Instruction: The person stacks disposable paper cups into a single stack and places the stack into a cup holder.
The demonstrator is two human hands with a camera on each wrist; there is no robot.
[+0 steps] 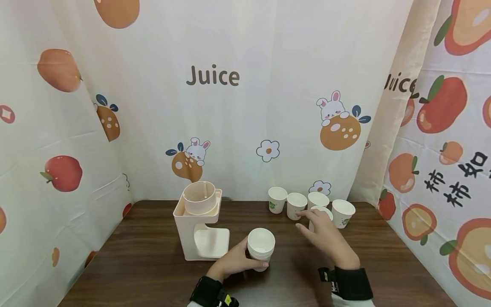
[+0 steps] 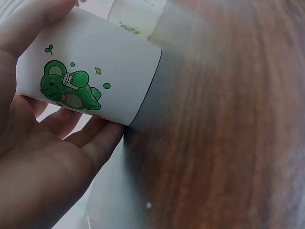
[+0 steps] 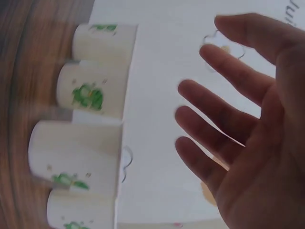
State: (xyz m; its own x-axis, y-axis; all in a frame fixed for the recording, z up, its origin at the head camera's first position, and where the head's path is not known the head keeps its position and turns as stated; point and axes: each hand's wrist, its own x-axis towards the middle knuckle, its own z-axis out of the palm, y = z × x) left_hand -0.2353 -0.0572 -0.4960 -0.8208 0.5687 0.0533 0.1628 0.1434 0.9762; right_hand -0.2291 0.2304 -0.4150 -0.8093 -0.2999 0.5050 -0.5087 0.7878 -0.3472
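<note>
Left grip holds stacked cups, right grip wide near five cups, curtain behind reading "Juice".

Looks like mock juice stall — fruit-print cloth hangings lettered "Juice" — paper cups, table.

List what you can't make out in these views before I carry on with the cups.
- Head view: much of the nearest standing paper cup is hidden by the right hand.
- Head view: rims of the stacked paper cups in the left hand are too small to count surely.
- Right wrist view: the bottom edge cuts off the lowest paper cup.
- Right wrist view: the green print is blurred.
</note>
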